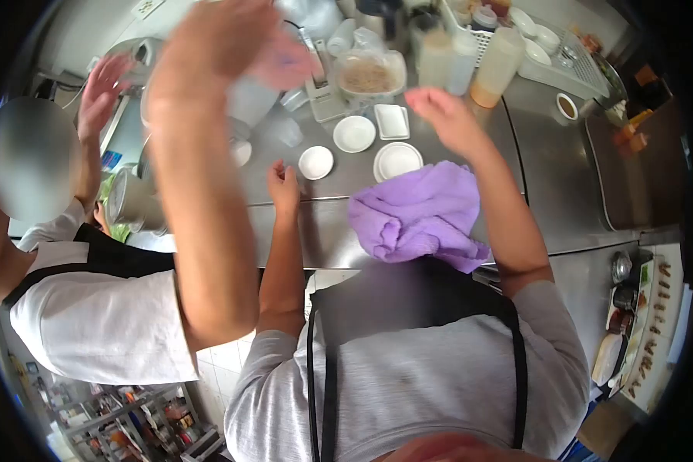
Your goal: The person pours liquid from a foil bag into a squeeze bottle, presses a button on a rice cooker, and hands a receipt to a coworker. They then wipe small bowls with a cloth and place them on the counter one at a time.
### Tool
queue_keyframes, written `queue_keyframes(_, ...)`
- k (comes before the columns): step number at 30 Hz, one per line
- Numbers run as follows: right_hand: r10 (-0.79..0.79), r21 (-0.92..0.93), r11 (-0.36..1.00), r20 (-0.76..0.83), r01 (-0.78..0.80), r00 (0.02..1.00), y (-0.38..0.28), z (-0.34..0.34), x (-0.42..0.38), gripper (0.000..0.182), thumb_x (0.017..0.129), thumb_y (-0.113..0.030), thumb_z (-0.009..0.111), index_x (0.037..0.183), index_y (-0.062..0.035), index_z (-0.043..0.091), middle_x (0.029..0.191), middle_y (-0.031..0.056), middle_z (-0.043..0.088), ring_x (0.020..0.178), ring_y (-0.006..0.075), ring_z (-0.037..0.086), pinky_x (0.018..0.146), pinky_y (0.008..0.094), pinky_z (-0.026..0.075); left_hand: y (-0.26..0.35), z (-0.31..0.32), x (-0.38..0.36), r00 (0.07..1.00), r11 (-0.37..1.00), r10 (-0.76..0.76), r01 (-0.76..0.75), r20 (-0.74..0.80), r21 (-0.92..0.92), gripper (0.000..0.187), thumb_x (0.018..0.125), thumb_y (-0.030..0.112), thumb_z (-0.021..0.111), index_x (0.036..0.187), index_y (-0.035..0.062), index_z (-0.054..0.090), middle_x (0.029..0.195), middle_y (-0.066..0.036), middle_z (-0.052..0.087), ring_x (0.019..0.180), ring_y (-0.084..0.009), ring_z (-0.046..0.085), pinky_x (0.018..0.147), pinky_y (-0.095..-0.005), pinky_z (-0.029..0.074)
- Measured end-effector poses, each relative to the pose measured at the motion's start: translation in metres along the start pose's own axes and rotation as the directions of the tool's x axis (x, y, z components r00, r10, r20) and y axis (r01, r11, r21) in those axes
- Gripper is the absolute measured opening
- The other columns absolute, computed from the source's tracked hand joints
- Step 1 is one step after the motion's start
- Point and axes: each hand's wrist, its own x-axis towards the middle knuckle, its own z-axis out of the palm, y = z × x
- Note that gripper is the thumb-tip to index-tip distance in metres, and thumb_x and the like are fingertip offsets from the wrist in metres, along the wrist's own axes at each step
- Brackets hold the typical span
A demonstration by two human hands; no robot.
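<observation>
My left hand (pixel 283 185) is at the counter's front edge, fingers loosely bent and apart, with nothing visible in it. A small round white dish (pixel 316 162) lies just beyond it. Over the counter on the right, my right hand (pixel 445 115) is raised with its fingers drawn together; whether anything is between them is hidden. Nearest to it are a square white dish (pixel 393 122) and a round white plate (pixel 398 160). Another round white dish (pixel 354 134) lies to their left. A crumpled purple towel (pixel 416 212) lies over the counter edge in front of my apron.
A co-worker in a white shirt (pixel 108 331) stands close at left, one blurred arm (pixel 200 192) reaching across the view. Behind the dishes are a tub of pale food (pixel 368 75), squeeze bottles (pixel 497 68) and a white basket (pixel 570 65). A brown tray (pixel 631 169) sits right.
</observation>
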Motion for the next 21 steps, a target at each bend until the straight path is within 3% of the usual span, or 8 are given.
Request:
queue_keyframes(4, 0.324, -0.385, 0.885, 0.104, -0.263, 0.94, 0.05, 0.0, -0.074, 0.036, 0.074, -0.024, 0.056, 0.102, -0.0019, 0.05, 0.091, 0.0106, 0.056, 0.082, 0.0163, 0.053, 0.071, 0.0299, 0.042, 0.005, -0.033, 0.033, 0.859, 0.694, 0.503, -0.337, -0.094, 0.636, 0.04, 0.067, 0.009, 0.053, 0.105, -0.0026, 0.047, 0.101, -0.019, 0.05, 0.093, -0.0303, 0.047, 0.082, -0.0382, 0.036)
queue_keyframes(6, 0.294, -0.48, 0.856, 0.147, -0.192, 0.944, 0.066, -0.008, -0.107, 0.034, 0.069, -0.023, 0.059, 0.095, -0.0013, 0.054, 0.085, 0.0106, 0.057, 0.08, 0.0176, 0.054, 0.07, 0.0293, 0.042, 0.005, -0.04, 0.045, 0.88, 0.599, 0.47, -0.268, -0.061, 0.754, 0.041, 0.068, 0.012, 0.053, 0.107, 0.0029, 0.047, 0.107, -0.015, 0.049, 0.099, -0.0328, 0.043, 0.082, -0.0429, 0.034)
queue_keyframes(9, 0.631, -0.549, 0.759, 0.487, -0.35, 0.604, 0.029, -0.038, -0.112, 0.031, 0.065, -0.02, 0.061, 0.088, 0.0004, 0.057, 0.084, 0.0119, 0.058, 0.08, 0.0183, 0.055, 0.071, 0.0286, 0.043, -0.008, -0.044, 0.066, 0.946, 0.43, 0.323, -0.169, 0.023, 0.887, 0.035, 0.07, 0.017, 0.053, 0.104, 0.0073, 0.051, 0.107, -0.01, 0.052, 0.105, -0.0332, 0.04, 0.085, -0.0467, 0.031)
queue_keyframes(12, 0.124, 0.077, 0.978, 0.519, -0.191, 0.845, 0.022, -0.08, -0.142, 0.03, 0.066, -0.023, 0.063, 0.083, 0.0013, 0.06, 0.087, 0.0117, 0.059, 0.083, 0.0185, 0.056, 0.073, 0.0284, 0.043, -0.002, -0.048, 0.067, 0.986, 0.363, 0.124, -0.149, 0.111, 0.92, 0.031, 0.071, 0.017, 0.053, 0.101, 0.0078, 0.053, 0.099, -0.011, 0.055, 0.103, -0.0298, 0.042, 0.086, -0.0482, 0.03)
queue_keyframes(15, 0.06, 0.68, 0.726, 0.086, -0.103, 0.994, 0.016, -0.078, -0.165, 0.04, 0.068, -0.03, 0.065, 0.09, 0.0017, 0.058, 0.093, 0.012, 0.059, 0.085, 0.018, 0.056, 0.075, 0.0299, 0.043, -0.005, -0.051, 0.058, 0.976, 0.358, 0.135, -0.207, 0.169, 0.911, 0.028, 0.072, 0.015, 0.053, 0.1, 0.0075, 0.053, 0.094, -0.012, 0.056, 0.096, -0.0266, 0.048, 0.085, -0.0481, 0.031)
queue_keyframes(17, 0.193, 0.764, 0.642, -0.078, -0.066, 0.978, 0.017, -0.065, -0.17, 0.054, 0.067, -0.037, 0.065, 0.102, 0.0026, 0.052, 0.098, 0.0115, 0.057, 0.088, 0.0202, 0.055, 0.08, 0.0314, 0.042, -0.001, -0.05, 0.046, 0.96, 0.386, 0.195, -0.264, 0.201, 0.884, 0.027, 0.073, 0.011, 0.053, 0.099, 0.0062, 0.053, 0.091, -0.012, 0.056, 0.088, -0.0254, 0.052, 0.082, -0.0447, 0.035)
queue_keyframes(19, 0.236, 0.794, 0.608, -0.21, 0.024, 0.949, 0.002, -0.032, -0.159, 0.06, 0.067, -0.036, 0.066, 0.107, 0.0034, 0.048, 0.099, 0.0108, 0.057, 0.089, 0.0214, 0.055, 0.081, 0.0314, 0.042, 0.022, -0.041, 0.018, 0.86, 0.597, 0.479, -0.465, 0.175, 0.653, 0.025, 0.073, 0.007, 0.054, 0.098, 0.0043, 0.052, 0.088, -0.013, 0.056, 0.079, -0.025, 0.054, 0.076, -0.0385, 0.04)
queue_keyframes(21, 0.245, 0.734, 0.647, 0.057, -0.207, 0.968, -0.013, -0.004, -0.151, 0.069, 0.066, -0.037, 0.066, 0.116, 0.0034, 0.04, 0.113, 0.0128, 0.047, 0.103, 0.024, 0.047, 0.087, 0.0333, 0.037, 0.072, -0.017, -0.027, 0.791, 0.713, 0.603, -0.593, 0.103, 0.374, 0.024, 0.073, 0.002, 0.056, 0.096, 0.0015, 0.051, 0.084, -0.012, 0.055, 0.069, -0.0225, 0.054, 0.064, -0.0289, 0.044)
